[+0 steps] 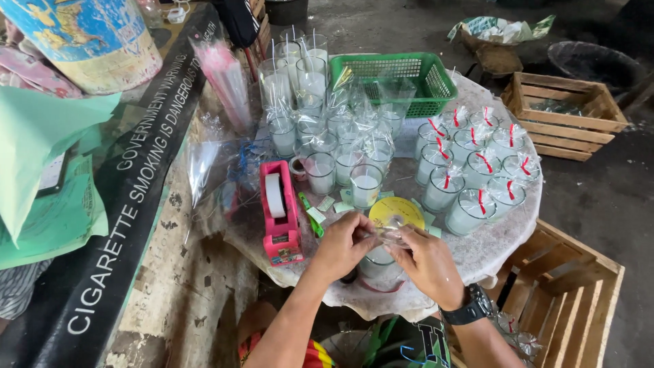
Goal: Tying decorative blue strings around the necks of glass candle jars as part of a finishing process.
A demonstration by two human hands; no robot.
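Clear plastic wrap [390, 235] pinched by left hand [344, 245] and right hand [429, 262], above candle glass [376, 262].

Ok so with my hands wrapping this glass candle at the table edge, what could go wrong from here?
1. The glass candle sits near the table's edge between your left hand and right hand; a slip might drop it.
2. The unwrapped candles stand crowded close behind; a stray elbow or sleeve could topple several.
3. The thin clear wrap may tear if pulled too tight.
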